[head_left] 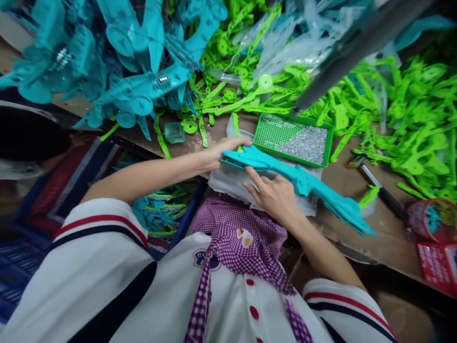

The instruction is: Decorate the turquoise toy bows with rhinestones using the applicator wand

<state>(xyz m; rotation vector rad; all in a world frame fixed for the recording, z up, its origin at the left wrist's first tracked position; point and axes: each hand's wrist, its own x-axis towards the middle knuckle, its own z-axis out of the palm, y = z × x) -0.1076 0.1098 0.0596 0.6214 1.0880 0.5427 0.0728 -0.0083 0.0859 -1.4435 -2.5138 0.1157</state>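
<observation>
A long turquoise moulded plastic part (303,177) lies slantwise in front of me, its far tip pointing right and toward me. My left hand (230,150) is closed around its left end, fingers mostly hidden behind it. Below the part is my right hand (274,194). Its index finger reaches up to the near edge of the part, and the thumb stands apart from it. A bright green plastic piece (235,125) shows just beyond my left hand. Under the part lies a whitish sheet (228,183) on the bench.
A green tray (262,138) of small silvery pieces sits behind the part. Turquoise parts with wires (135,95) heap at left, green parts (417,128) at right. A hammer (389,200) lies near a red basket (424,221). A dark bar (342,52) slants down from above.
</observation>
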